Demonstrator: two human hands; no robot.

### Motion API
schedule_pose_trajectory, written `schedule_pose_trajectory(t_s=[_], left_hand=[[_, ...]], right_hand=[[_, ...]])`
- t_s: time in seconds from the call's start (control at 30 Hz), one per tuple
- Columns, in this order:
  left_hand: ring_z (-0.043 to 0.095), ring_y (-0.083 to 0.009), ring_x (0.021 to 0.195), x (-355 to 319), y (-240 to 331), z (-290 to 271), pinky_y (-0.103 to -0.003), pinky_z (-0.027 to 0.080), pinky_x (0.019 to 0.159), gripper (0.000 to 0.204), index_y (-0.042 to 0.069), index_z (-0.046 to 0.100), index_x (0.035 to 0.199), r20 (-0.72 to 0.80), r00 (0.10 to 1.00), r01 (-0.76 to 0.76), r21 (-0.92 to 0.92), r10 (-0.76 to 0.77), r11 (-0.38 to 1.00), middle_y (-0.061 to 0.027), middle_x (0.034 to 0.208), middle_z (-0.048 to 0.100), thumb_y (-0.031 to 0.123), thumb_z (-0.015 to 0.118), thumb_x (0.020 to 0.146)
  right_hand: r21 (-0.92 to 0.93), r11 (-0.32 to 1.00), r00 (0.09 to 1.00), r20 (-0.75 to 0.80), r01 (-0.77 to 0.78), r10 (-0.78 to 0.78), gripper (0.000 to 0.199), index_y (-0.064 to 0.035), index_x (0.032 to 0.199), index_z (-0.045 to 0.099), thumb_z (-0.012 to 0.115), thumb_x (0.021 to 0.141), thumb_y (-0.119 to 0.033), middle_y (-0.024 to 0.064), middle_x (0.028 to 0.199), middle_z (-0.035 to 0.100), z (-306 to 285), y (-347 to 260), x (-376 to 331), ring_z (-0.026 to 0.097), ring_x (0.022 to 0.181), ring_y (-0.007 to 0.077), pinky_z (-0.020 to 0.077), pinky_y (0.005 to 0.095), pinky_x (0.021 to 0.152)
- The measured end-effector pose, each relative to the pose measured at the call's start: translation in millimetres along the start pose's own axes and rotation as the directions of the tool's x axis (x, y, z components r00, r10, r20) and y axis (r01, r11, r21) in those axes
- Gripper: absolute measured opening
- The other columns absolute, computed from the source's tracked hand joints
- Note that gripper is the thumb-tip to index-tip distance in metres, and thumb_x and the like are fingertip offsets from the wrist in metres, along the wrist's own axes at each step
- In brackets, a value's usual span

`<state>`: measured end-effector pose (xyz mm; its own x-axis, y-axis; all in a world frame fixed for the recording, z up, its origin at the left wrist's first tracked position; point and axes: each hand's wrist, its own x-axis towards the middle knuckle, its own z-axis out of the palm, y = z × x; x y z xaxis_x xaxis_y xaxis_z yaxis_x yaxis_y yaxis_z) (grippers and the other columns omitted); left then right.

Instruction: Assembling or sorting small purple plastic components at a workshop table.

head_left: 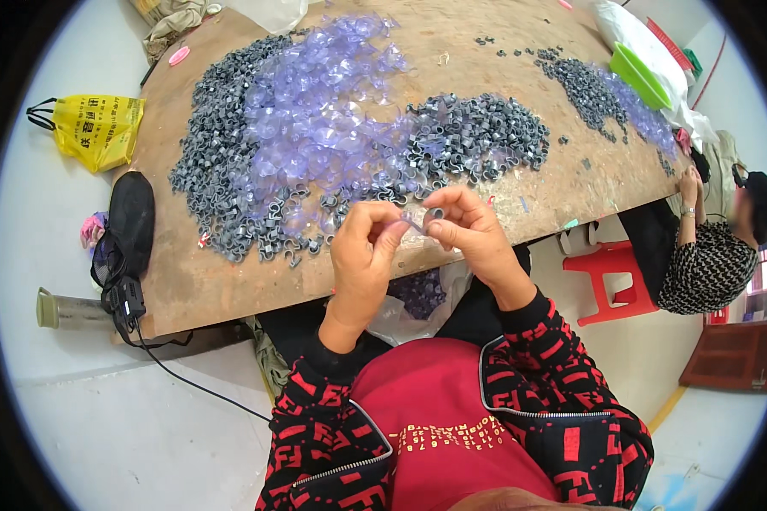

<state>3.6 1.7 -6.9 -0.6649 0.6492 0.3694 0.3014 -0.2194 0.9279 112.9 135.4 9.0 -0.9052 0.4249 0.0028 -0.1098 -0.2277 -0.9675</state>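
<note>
My left hand (369, 249) and my right hand (475, 240) meet just over the table's near edge. A small clear purple plastic piece (412, 224), likely a suction cup, is pinched in my left fingers and reaches toward the right hand. Between my right thumb and fingers sits a grey plastic clip (435, 214). The two pieces are touching or nearly so; my fingertips hide the join. Just beyond lie a heap of clear purple suction cups (315, 128) and loose grey C-shaped clips (477, 136).
The wooden table (452, 77) curves around ahead. A yellow bag (98, 129) and black pouch (132, 213) are at its left. On the right, a co-worker (712, 247) sits by a red stool (609, 281), near smaller piles and a green basin (639, 75). An open plastic bag (400, 319) lies below the table edge.
</note>
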Motion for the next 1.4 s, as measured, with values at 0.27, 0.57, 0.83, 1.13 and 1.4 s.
schedule_pose_trajectory(t_s=[0.27,0.57,0.83,1.13,1.4], left_hand=[[0.059,-0.0117,0.075,-2.8,7.2,8.8,-0.024,0.049,0.067,0.025,0.005,0.051,0.114,0.125,0.897,0.412,-0.589,-0.425,0.695,-0.0045,0.089,0.057,0.009,0.052,0.089],[0.057,-0.0084,0.079,7.7,0.5,9.0,-0.021,0.047,0.069,0.025,0.006,0.052,0.114,0.299,0.856,0.480,-0.762,-0.422,0.435,-0.0051,0.095,0.061,0.014,0.053,0.090],[0.057,-0.0092,0.079,5.1,-8.0,10.1,-0.023,0.047,0.069,0.022,0.006,0.053,0.110,0.458,0.837,0.524,-0.828,-0.300,0.198,-0.0048,0.097,0.061,0.012,0.054,0.089],[0.058,-0.0195,0.098,1.4,-4.5,25.1,-0.030,0.051,0.082,0.024,0.003,0.051,0.113,0.422,0.795,0.557,-0.792,-0.435,0.250,-0.0122,0.111,0.057,0.010,0.052,0.089],[0.058,-0.0213,0.100,2.0,-6.8,26.3,-0.031,0.050,0.086,0.023,0.001,0.051,0.111,0.394,0.805,0.529,-0.815,-0.443,0.237,-0.0135,0.110,0.057,0.008,0.051,0.089]], right_hand=[[-0.040,0.992,0.990,-0.066,0.121,-0.123,0.026,-0.0009,0.107,0.057,0.060,0.082,-0.003,0.0062,0.095,0.059,-6.7,0.7,3.2,0.057,0.087,0.0132,0.0469,0.0256,0.076],[0.191,0.973,0.992,-0.012,0.126,-0.126,0.037,-0.0023,0.122,0.044,0.055,0.086,-0.006,0.0100,0.109,0.054,-6.2,-2.7,10.8,0.054,0.103,0.0189,0.0441,0.0321,0.089],[0.316,0.942,0.993,-0.057,0.114,-0.101,0.023,-0.0046,0.106,0.055,0.060,0.084,-0.010,0.0067,0.102,0.056,-16.6,3.5,9.3,0.055,0.090,0.0145,0.0457,0.0279,0.081],[0.209,0.965,0.984,-0.115,0.159,-0.137,0.017,-0.0052,0.097,0.054,0.061,0.082,-0.007,0.0032,0.094,0.056,-14.9,12.3,12.0,0.056,0.088,0.0127,0.0435,0.0266,0.079],[0.134,0.981,0.982,-0.147,0.137,-0.117,0.017,-0.0039,0.096,0.055,0.062,0.081,-0.006,0.0017,0.091,0.055,-17.0,11.2,10.4,0.056,0.082,0.0116,0.0427,0.0240,0.078]])
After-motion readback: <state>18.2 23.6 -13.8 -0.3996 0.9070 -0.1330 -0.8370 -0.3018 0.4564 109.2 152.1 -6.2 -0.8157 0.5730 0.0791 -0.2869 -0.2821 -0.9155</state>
